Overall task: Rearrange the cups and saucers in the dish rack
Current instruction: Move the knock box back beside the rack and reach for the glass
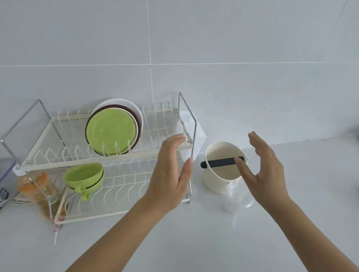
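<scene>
- Head view: dish rack (109,158), two tiers, on white bench (188,242).
- Saucers (111,131) upright in upper tier, green in front.
- Green cups (84,177) stacked, tilted, in lower tier, left.
- Left hand (169,177) open, empty, before rack's right end.
- Right hand (265,173) open, empty, over cream container (218,176) with black bar.
</scene>
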